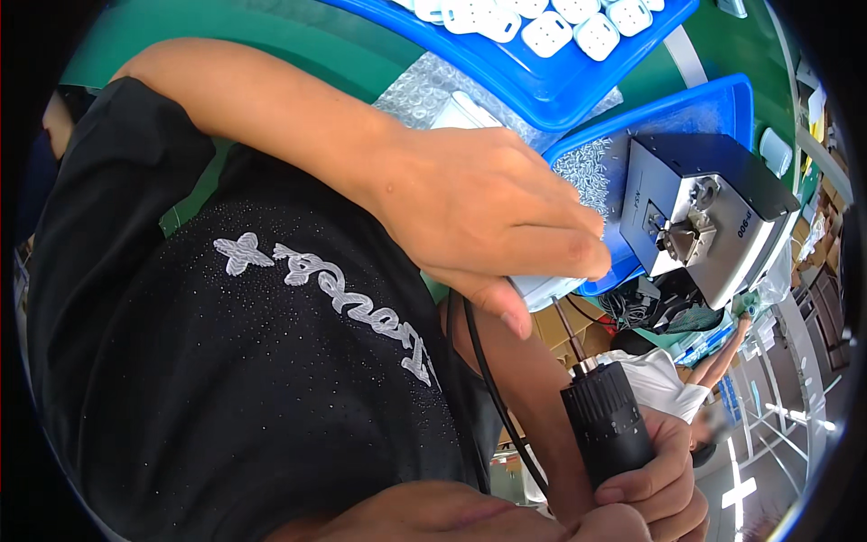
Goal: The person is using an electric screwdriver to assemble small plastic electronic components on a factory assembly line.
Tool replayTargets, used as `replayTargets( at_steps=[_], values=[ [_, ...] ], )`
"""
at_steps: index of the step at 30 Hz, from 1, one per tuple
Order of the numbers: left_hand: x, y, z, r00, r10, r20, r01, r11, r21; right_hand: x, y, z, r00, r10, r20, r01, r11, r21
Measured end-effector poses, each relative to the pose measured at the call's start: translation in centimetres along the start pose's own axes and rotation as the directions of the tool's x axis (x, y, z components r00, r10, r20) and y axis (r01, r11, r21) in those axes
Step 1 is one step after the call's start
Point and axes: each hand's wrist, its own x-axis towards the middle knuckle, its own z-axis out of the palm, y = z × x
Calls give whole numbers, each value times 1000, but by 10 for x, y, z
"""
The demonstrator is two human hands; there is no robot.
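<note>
My left hand (497, 203) is closed over a white plastic part (544, 291). Its back faces up, with the thumb along the near side, and most of the part is hidden under the fingers. My right hand (664, 479) grips the black body of an electric screwdriver (607, 420). The thin metal bit points up from the tool, and its tip is at the edge of the white part; whether it sits in a screw cannot be seen. Beyond my left wrist, another white piece (465, 113) lies on bubble wrap (415, 90), partly covered by my hand.
A blue tray (542, 95) of white plastic pieces (546, 34) is at the top. Beside it, a blue bin (739, 99) holds many small screws (585, 172) and a boxy metal screw feeder (704, 212). A black cable (488, 379) hangs by my torso. Another person (664, 375) is at the right.
</note>
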Motion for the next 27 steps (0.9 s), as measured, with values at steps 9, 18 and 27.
replayTargets(
  at_steps=[9,18,27],
  values=[
    [-5,1,-2,1000,-29,-3,29,1000,5,-6,0,-8,999,26,-23,-24,997,68],
    [0,0,-4,998,-29,59,35,993,-109,52,41,-77,850,-414,-326,5,624,-781],
    [-6,0,-2,1000,-12,28,14,996,-90,-7,-23,-51,995,-55,-86,38,981,-189]
  ],
)
